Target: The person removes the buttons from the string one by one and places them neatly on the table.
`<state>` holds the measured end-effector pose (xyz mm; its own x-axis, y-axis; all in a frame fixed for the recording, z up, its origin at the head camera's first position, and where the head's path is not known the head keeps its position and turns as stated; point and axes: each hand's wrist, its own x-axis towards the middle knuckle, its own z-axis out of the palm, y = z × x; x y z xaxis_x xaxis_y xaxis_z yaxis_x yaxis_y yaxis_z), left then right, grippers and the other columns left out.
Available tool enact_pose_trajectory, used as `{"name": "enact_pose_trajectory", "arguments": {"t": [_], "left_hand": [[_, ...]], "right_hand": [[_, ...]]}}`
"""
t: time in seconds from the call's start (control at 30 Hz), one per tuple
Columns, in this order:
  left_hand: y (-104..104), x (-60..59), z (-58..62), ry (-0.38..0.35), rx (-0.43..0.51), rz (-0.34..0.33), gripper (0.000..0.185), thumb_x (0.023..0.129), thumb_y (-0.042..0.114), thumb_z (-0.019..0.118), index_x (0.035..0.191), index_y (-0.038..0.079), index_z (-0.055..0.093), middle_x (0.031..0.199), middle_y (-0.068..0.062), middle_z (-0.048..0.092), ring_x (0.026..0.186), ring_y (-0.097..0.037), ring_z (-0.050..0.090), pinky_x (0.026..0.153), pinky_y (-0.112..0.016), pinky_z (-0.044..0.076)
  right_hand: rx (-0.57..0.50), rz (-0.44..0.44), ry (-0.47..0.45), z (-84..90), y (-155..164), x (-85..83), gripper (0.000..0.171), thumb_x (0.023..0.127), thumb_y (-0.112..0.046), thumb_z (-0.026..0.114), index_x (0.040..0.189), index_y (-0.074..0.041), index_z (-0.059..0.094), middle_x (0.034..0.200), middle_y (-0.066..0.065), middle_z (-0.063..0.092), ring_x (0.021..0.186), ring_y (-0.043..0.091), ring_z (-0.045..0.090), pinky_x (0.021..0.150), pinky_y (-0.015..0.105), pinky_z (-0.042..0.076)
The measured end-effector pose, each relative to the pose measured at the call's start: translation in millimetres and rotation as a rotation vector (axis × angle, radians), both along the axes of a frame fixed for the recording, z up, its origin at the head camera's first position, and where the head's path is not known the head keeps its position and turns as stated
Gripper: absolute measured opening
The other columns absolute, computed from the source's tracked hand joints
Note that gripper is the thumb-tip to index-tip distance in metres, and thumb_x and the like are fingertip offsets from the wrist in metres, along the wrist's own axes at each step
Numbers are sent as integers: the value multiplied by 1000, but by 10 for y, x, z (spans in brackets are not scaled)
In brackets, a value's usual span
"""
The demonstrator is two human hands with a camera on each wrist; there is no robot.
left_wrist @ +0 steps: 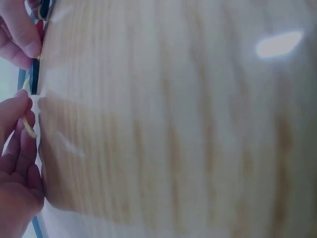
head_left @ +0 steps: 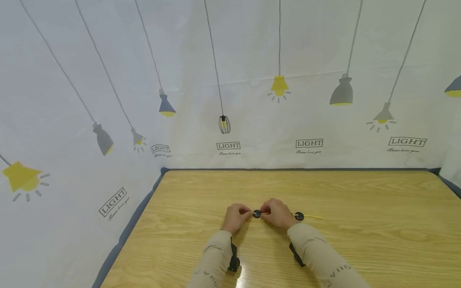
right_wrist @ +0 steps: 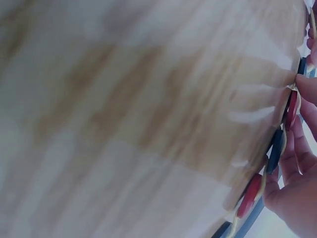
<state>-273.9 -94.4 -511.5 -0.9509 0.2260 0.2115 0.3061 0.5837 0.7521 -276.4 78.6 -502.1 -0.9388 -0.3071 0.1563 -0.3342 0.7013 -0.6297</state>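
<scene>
A thin yellow cord (head_left: 313, 217) runs through a row of round, flat black and red discs like large buttons. My left hand (head_left: 235, 217) pinches the cord's free end (left_wrist: 28, 124) between thumb and fingers, just left of a black disc (head_left: 257, 213). On that disc's other side, my right hand (head_left: 277, 213) holds its edge with the fingertips. Under the right palm run a red disc (right_wrist: 292, 109), a second black disc (right_wrist: 275, 151) and another red disc (right_wrist: 250, 196), mostly hidden by the hand in the head view. Past the right wrist lies one more black disc (head_left: 299, 216).
The wood-grain table (head_left: 378, 224) spreads around both hands. White sheeting (head_left: 252, 108) printed with lamps rises behind it and along the left side. A black wrist camera (head_left: 234, 259) is strapped at the left sleeve, another (head_left: 297, 255) at the right.
</scene>
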Motion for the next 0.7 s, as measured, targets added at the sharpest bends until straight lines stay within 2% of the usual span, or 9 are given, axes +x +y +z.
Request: {"name": "enact_pose_trajectory", "arguments": {"t": [0.4, 0.7], "left_hand": [[-19, 34, 93, -20, 22, 7, 9, 83, 9, 61, 81, 4, 69, 77, -3, 65, 72, -13, 58, 65, -24, 45], [-71, 19, 100, -47, 43, -30, 8, 83, 10, 62, 82, 5, 68, 79, -1, 65, 73, -10, 57, 67, -22, 45]], "right_hand": [[22, 1, 23, -17, -7, 6, 7, 72, -14, 71, 71, -15, 64, 71, -5, 52, 67, 10, 47, 62, 31, 40], [34, 12, -4, -7, 4, -5, 11, 77, -18, 68, 69, -17, 61, 68, -8, 53, 67, 9, 48, 64, 33, 39]]}}
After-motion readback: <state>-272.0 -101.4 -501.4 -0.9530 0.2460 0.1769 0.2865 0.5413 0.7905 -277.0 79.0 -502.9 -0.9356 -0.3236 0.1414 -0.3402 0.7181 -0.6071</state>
